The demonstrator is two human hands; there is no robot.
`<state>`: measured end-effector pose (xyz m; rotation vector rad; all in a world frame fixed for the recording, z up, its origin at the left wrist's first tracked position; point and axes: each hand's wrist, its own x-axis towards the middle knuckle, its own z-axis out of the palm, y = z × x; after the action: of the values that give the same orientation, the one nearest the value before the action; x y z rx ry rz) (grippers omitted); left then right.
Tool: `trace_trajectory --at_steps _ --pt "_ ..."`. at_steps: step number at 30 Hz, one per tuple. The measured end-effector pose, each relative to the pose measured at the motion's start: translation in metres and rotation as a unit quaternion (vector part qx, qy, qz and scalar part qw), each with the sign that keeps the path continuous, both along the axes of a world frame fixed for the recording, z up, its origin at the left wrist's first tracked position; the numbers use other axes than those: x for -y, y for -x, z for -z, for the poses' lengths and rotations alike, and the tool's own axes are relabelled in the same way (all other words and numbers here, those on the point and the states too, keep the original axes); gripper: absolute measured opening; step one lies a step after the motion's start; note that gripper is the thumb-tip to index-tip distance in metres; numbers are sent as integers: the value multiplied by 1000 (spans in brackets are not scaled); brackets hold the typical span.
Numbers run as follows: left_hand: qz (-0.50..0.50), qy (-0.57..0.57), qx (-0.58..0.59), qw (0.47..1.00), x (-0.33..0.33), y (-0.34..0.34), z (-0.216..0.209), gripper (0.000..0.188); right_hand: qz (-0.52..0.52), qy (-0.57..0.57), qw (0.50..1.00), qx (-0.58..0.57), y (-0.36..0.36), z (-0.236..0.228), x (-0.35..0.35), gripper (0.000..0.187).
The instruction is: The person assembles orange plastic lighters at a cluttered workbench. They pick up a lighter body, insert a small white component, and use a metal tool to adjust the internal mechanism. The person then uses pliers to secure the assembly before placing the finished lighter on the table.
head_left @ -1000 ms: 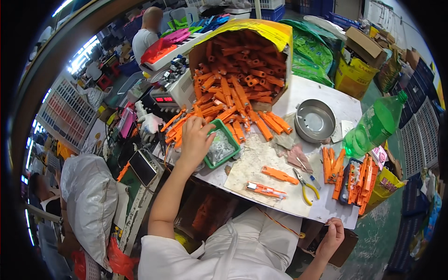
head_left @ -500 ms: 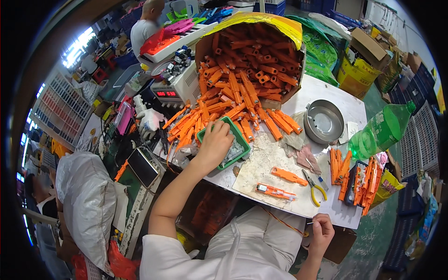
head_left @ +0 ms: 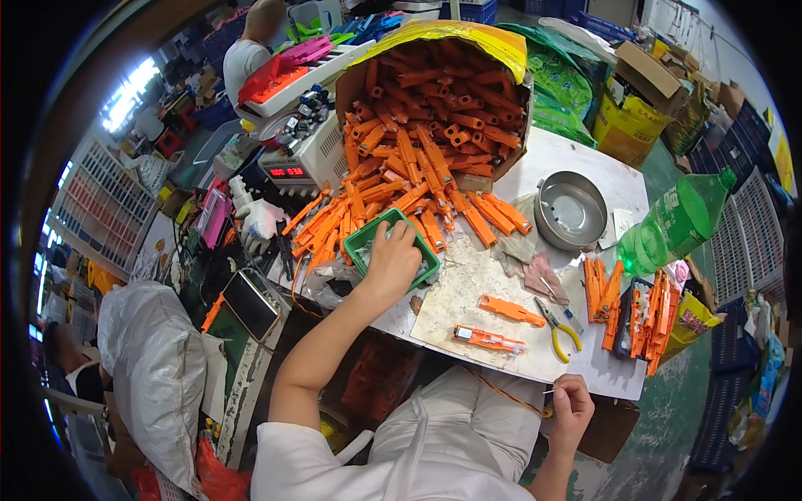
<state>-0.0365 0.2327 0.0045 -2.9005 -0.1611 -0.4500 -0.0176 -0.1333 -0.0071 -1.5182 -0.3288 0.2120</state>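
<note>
My left hand [head_left: 393, 260] reaches down into a small green tray [head_left: 428, 273]. Its fingers are bent and slightly apart among small pale translucent pieces [head_left: 361, 247], and the fingertips are partly hidden. At the table's front edge on the right, my right hand [head_left: 573, 409] pinches a thin pale rod [head_left: 549, 392] between thumb and fingers. On a worn white board [head_left: 443, 313] between the hands lie an orange plastic housing [head_left: 511, 310] and a second orange housing [head_left: 489, 338] with parts fitted in it. Yellow-handled pliers [head_left: 558, 331] rest beside them.
A big box of orange housings [head_left: 434, 125] spills toward the tray. At right are a round metal bowl [head_left: 571, 210], a green bottle [head_left: 681, 221] and stacked orange housings [head_left: 656, 321]. A power supply [head_left: 309, 154] and phone [head_left: 251, 305] are left. A person [head_left: 251, 50] sits beyond.
My left hand stays in the green tray, its fingers now somewhat more spread and further in. My right hand still holds the rod, slightly raised. The whole view has shifted a little.
</note>
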Motion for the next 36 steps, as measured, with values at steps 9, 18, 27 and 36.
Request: trace_trajectory --at_steps 9,18,27,36 --pt "-20 91 39 995 -3 5 -4 12 3 -1 1000 -26 4 -2 5 8" --pt "189 606 -1 773 109 43 -31 14 -40 36 981 184 -11 -40 -39 8" --pt "184 779 -37 598 134 56 -21 15 -97 84 959 254 -8 -59 -49 11" --pt "202 737 -50 643 128 55 -25 13 -139 90 955 245 -13 -62 -47 12"
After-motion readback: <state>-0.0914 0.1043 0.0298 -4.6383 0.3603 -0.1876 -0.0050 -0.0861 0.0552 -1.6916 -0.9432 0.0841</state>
